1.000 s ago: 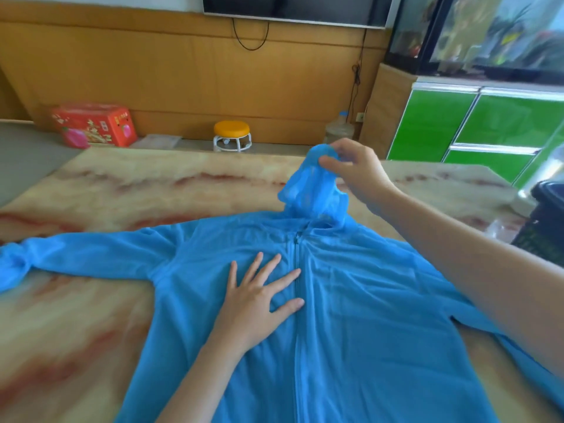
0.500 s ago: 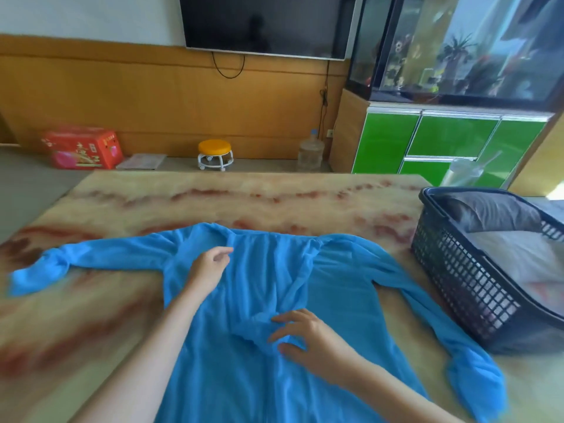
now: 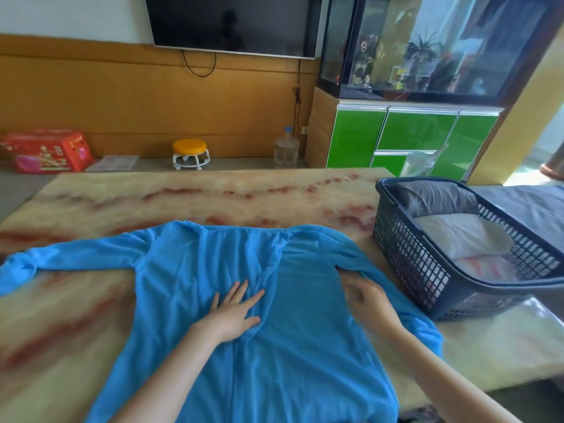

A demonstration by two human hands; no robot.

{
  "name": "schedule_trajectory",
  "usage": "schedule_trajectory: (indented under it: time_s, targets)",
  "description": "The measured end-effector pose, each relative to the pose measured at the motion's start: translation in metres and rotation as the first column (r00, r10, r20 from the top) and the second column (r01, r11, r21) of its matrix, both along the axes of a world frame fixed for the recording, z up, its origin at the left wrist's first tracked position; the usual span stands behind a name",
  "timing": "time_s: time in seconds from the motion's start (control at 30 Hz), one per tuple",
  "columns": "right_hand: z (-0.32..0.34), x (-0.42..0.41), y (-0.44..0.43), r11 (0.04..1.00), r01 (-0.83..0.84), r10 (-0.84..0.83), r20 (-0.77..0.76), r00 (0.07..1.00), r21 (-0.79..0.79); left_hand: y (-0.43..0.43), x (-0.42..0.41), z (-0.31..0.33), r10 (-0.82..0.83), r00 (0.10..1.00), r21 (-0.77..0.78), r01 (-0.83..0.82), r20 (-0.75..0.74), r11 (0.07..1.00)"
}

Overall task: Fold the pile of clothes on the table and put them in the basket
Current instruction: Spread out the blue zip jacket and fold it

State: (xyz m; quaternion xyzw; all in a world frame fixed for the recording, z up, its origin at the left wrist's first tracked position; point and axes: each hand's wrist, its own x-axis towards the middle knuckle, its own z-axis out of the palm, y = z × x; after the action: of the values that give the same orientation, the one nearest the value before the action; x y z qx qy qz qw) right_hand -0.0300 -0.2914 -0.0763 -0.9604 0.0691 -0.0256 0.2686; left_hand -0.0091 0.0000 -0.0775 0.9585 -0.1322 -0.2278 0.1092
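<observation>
Head-worn camera, facing forward-down, close over table (image 3: 213, 193).

1. The hem of the blue jacket (image 3: 305, 315) is cut off by the bottom edge, and one sleeve cuff (image 3: 12, 270) by the left edge.
2. The right hand (image 3: 367, 299) is blurred; its grip cannot be told.
3. One end of the basket (image 3: 427, 270) is cut off at the right edge; the folded clothes (image 3: 457, 236) inside are partly hidden by its wall.
</observation>
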Motion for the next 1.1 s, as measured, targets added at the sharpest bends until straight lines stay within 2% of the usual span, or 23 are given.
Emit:
schedule_trajectory:
  time_s: [0.07,0.13,0.2,0.3,0.4,0.47,0.53,0.6,0.63,0.67,0.7,0.73,0.77,0.8,0.83,0.87,0.9,0.93,0.97,1.03,1.07,1.1]
  targets:
    - [0.003,0.002,-0.02,0.997,0.052,-0.051,0.022,0.998,-0.055,-0.008,0.007,0.012,0.066,0.996,-0.022,-0.065,0.059,0.998]
    - [0.015,0.004,-0.035,0.979,0.144,-0.141,0.027,0.99,-0.148,-0.02,0.014,0.025,0.143,0.96,-0.059,-0.132,0.241,0.989]
    - [0.025,0.006,-0.042,0.928,0.229,-0.235,0.016,0.972,-0.293,-0.03,0.017,0.034,0.194,0.916,-0.192,-0.133,0.35,0.972]
    - [0.032,0.003,-0.037,0.808,0.16,-0.261,-0.102,0.96,-0.567,-0.043,0.014,0.034,0.164,0.942,-0.266,-0.084,0.293,0.96]
    - [0.035,-0.003,-0.034,0.747,0.038,-0.255,-0.233,0.939,-0.664,-0.051,0.003,0.023,0.109,0.984,-0.254,-0.071,0.141,0.965]
    - [0.045,-0.005,-0.032,0.753,0.015,-0.221,-0.231,0.948,-0.658,-0.053,-0.002,0.017,0.05,0.994,-0.214,-0.027,0.102,0.977]
    - [0.056,0.0,-0.028,0.798,0.07,-0.183,-0.13,0.974,-0.598,-0.052,-0.004,0.017,0.06,0.992,-0.23,-0.033,0.111,0.973]
    - [0.068,0.016,-0.02,0.905,0.166,-0.181,-0.001,0.983,-0.391,-0.05,-0.004,0.019,0.111,0.984,-0.325,-0.062,0.136,0.944]
    - [0.073,0.029,-0.014,0.961,0.184,-0.183,0.024,0.983,-0.204,-0.05,-0.003,0.021,0.151,0.979,-0.393,-0.086,0.139,0.916]
    - [0.08,0.042,-0.006,0.983,0.18,-0.181,0.037,0.983,0.044,-0.05,-0.001,0.024,0.199,0.972,-0.479,-0.119,0.121,0.87]
    - [0.086,0.054,0.006,0.935,0.154,-0.173,0.032,0.984,0.32,-0.051,0.0,0.027,0.255,0.965,-0.585,-0.171,0.063,0.793]
    - [0.092,0.063,0.021,0.823,0.117,-0.138,-0.005,0.99,0.555,-0.052,0.0,0.031,0.311,0.949,-0.701,-0.256,-0.051,0.666]
    - [0.097,0.07,0.037,0.704,0.082,-0.055,-0.06,0.997,0.706,-0.054,0.001,0.037,0.338,0.916,-0.797,-0.365,-0.215,0.482]
    - [0.097,0.073,0.055,0.636,0.049,0.059,-0.112,0.992,0.77,-0.055,0.001,0.042,0.329,0.858,-0.833,-0.485,-0.394,0.267]
    - [0.094,0.075,0.07,0.626,-0.004,0.179,-0.138,0.974,0.78,-0.055,0.001,0.047,0.303,0.776,-0.801,-0.596,-0.553,0.064]
    - [0.091,0.074,0.082,0.666,-0.079,0.268,-0.14,0.953,0.742,-0.052,0.002,0.05,0.299,0.689,-0.738,-0.669,-0.66,-0.087]
    - [0.083,0.075,0.088,0.727,-0.168,0.318,-0.11,0.942,0.665,-0.047,0.004,0.048,0.338,0.622,-0.695,-0.701,-0.706,-0.16]
    - [0.075,0.076,0.09,0.785,-0.236,0.325,-0.057,0.944,0.572,-0.04,0.006,0.045,0.425,0.582,-0.69,-0.707,-0.693,-0.156]
    - [0.065,0.08,0.086,0.827,-0.25,0.297,-0.013,0.955,0.504,-0.032,0.009,0.039,0.553,0.572,-0.718,-0.693,-0.606,-0.071]
    - [0.052,0.085,0.067,0.869,-0.186,0.215,-0.012,0.977,0.459,-0.016,0.011,0.025,0.749,0.606,-0.772,-0.6,-0.267,0.21]
    - [0.045,0.087,0.055,0.893,-0.155,0.178,-0.017,0.984,0.424,-0.012,0.012,0.02,0.758,0.636,-0.778,-0.545,-0.142,0.311]
    - [0.038,0.088,0.043,0.915,-0.132,0.151,-0.019,0.988,0.38,-0.012,0.011,0.018,0.723,0.685,-0.785,-0.494,-0.088,0.373]
